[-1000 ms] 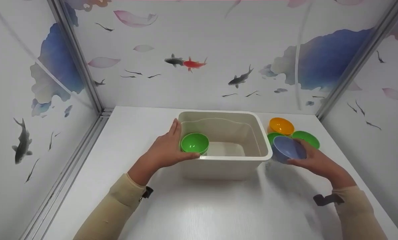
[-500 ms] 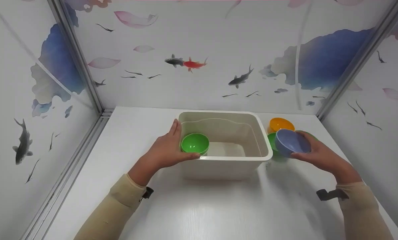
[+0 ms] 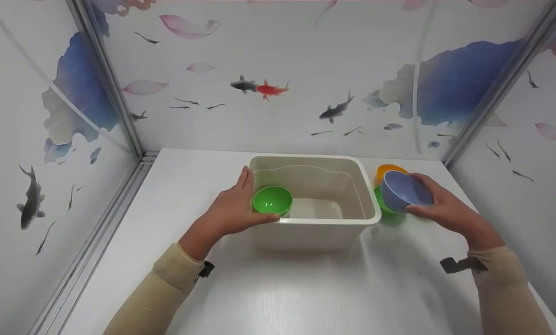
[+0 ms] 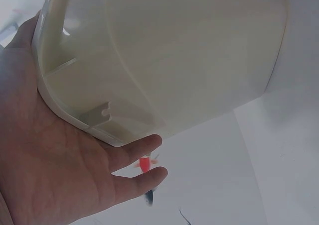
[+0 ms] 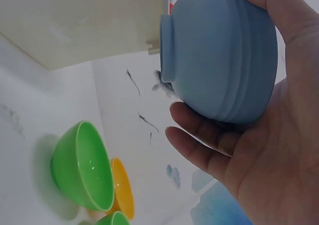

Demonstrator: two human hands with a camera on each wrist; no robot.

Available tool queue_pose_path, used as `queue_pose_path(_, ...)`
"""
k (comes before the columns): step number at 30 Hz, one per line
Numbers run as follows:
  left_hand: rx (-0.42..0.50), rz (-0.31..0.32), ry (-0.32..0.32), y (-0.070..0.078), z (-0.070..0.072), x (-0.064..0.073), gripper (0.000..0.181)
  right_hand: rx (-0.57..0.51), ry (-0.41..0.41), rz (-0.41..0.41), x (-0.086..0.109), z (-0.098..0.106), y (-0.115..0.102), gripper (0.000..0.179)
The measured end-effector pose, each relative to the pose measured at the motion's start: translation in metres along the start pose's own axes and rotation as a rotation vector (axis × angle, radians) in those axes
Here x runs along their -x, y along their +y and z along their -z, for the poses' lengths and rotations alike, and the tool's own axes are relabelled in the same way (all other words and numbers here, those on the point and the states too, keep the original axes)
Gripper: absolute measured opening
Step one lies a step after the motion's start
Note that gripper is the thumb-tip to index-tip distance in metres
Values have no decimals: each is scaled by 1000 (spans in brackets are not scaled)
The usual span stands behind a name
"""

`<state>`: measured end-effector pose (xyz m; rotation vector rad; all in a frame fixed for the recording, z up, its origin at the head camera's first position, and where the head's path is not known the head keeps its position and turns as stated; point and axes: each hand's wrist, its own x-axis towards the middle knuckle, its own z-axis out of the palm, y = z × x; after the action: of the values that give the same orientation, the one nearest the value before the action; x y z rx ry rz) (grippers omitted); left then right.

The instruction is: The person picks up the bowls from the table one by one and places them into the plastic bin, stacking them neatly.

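My left hand (image 3: 231, 207) straddles the left front corner of a cream plastic bin (image 3: 315, 235), thumb along the front rim and straight fingers against the left side. In the left wrist view, the palm lies against the rim. A green bowl (image 3: 272, 200) sits inside the bin at the left. My right hand (image 3: 445, 207) grips a periwinkle-blue bowl (image 3: 403, 190) by its right side, thumb in front and fingers behind. It is held tilted, just right of the bin, above another green bowl (image 5: 82, 165) and an orange bowl (image 5: 122, 187).
A third green bowl (image 5: 114, 219) shows at the bottom edge of the right wrist view; the right hand hides it in the head view. The white table (image 3: 278, 288) is enclosed by fish-patterned panels (image 3: 278, 125) at the back and sides.
The right hand has raised the blue bowl and moved it slightly toward the back, where it overlaps the orange bowl. The left hand and bin have stayed in place.
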<state>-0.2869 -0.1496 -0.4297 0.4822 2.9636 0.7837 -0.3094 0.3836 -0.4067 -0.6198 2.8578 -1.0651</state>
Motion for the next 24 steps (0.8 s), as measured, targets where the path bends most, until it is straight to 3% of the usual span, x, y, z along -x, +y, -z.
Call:
queue_pose_path(5,-1,-2,8,0,0,0,147,-12,27,57,-8,-1,-11,85)
queue_pose_path(15,-5,-16,6,1,0,3,145,37,18,59,-18,-1,-26,86)
queue_pose_path(24,-4,-6,16,1,0,0,146,-7,0,98,-35,1,-35,86)
